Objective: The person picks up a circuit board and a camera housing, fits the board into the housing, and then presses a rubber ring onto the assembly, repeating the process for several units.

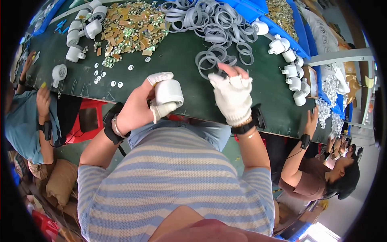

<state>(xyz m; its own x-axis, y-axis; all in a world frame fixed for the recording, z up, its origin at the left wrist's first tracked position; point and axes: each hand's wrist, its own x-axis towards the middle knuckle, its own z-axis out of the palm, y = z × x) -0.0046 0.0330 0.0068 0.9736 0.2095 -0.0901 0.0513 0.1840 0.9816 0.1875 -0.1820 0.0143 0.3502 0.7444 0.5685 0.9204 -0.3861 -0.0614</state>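
My left hand (141, 101) is closed around a white plastic cup-shaped housing (168, 92), in front of my body near the table edge. White finger cots cover its thumb and at least one finger. My right hand (234, 94), in a white glove with some fingertips bare, is at the near side of a pile of translucent grey rings (209, 18). Its thumb and forefinger pinch the edge of one grey ring (206, 60) lying at the pile's near end. Several small white discs (113, 84) lie on the green table beyond my left hand.
A heap of small circuit boards (133, 28) covers the far left-middle of the green table (185, 80). White housings (74, 52) stand at far left, others (295, 84) at right by blue bins (292, 34). Co-workers sit on both sides; one's hand (311, 121) touches the right edge.
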